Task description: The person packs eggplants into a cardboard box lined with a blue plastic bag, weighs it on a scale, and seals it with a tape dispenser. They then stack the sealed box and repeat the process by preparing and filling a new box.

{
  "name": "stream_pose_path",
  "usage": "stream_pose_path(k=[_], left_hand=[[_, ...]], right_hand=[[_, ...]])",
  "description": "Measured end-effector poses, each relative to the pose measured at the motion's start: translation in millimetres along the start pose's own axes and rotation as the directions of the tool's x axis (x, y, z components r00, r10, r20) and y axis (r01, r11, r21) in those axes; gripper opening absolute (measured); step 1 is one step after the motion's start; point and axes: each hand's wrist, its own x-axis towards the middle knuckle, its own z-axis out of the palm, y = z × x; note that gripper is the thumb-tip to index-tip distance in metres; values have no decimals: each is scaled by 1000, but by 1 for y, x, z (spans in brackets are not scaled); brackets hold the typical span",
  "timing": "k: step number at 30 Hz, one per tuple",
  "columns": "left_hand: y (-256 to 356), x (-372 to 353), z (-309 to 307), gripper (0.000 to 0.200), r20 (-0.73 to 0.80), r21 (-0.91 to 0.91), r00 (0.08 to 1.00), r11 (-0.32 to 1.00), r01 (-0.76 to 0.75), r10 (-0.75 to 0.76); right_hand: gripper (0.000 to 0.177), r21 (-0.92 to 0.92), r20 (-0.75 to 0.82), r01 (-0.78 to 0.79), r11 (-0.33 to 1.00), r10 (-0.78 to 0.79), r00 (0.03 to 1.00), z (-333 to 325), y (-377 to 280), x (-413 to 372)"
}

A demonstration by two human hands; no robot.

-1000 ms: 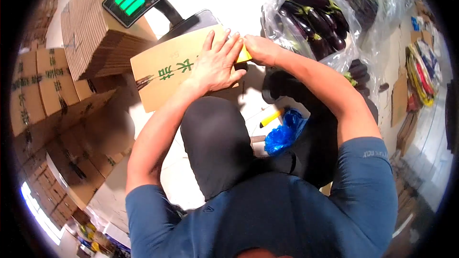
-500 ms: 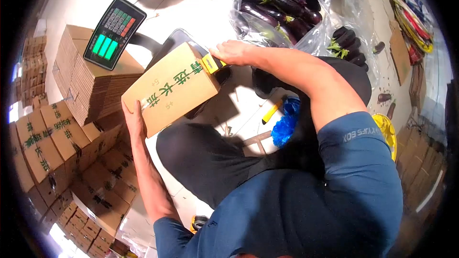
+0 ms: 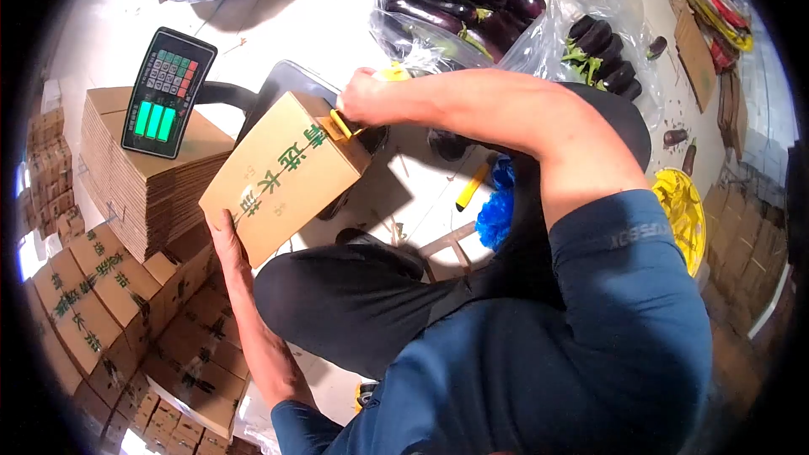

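A cardboard box (image 3: 282, 177) with green printed characters lies tilted over the scale's platform (image 3: 300, 80), close to my knee. My left hand (image 3: 229, 243) grips its near left end, thumb on the upper face and the other fingers mostly hidden. At the opposite end, my right hand (image 3: 364, 99) is closed around a yellow tape dispenser (image 3: 340, 125), held against the box's edge. My fingers cover much of the dispenser, and the tape itself cannot be made out.
The scale's display (image 3: 168, 93) stands beside flattened cartons (image 3: 152, 177). Printed boxes (image 3: 105, 274) are stacked at left. An open plastic bag of eggplants (image 3: 459, 0) lies ahead, with loose eggplants (image 3: 602, 55) to its right. A yellow-handled tool (image 3: 473, 188) lies near blue plastic (image 3: 495, 217).
My right hand has turned from flat fingers over the dispenser to a curled grip, and the dispenser has tilted at the box's end. The whole view has shifted slightly.
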Motion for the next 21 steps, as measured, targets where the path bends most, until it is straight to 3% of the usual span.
stream_pose_path(k=[2,3,6,7,8,10,11,12,15,16,18,19,20,21], left_hand=[[3,0,5,72,3,0,1000,1000,9,-9],[4,-1,6,72,-9,7,1000,1000,24,-24],[1,-5,-5,72,-9,69,1000,997,18,-18],[-4,3,-13,72,-1,93,1000,996,-10,10],[-20,12,-28,72,5,143,996,985,-93,93],[-29,5,-34,71,-121,148,991,988,-42,61],[-25,-1,-32,72,-101,-104,985,986,132,-142],[-16,-2,-28,74,-26,-344,948,893,290,-317],[-35,7,-30,77,-87,-332,966,921,202,-243],[-43,6,-31,76,-81,-346,965,915,207,-249],[-61,4,-31,76,-71,-388,960,894,223,-270],[-67,4,-30,76,-74,-407,958,885,225,-278],[-71,7,-27,76,-67,-426,955,874,233,-288],[-73,10,-25,76,-68,-440,954,867,235,-293]], right_hand=[[28,-185,182,123,975,-89,979,-43,-13,8],[33,-243,324,172,955,-87,942,-69,-20,2],[31,-190,313,71,979,-8,950,-33,-24,36],[28,-156,194,-22,988,52,980,-10,-31,45],[25,-229,305,30,973,43,951,-9,-28,49],[27,-39,129,57,998,-52,990,-13,-6,29],[25,28,69,6,1000,-8,998,-17,9,12],[22,95,9,-50,994,50,999,-27,27,-7],[24,380,-61,-303,874,351,934,-71,68,-42],[26,488,-112,-358,796,464,879,-81,76,-50],[30,794,-194,-296,531,682,705,-93,83,-63],[20,961,-109,-134,244,775,623,-84,82,-63],[17,956,-105,278,-92,778,619,-43,84,-38],[16,604,8,562,-565,710,705,-44,55,-35]])
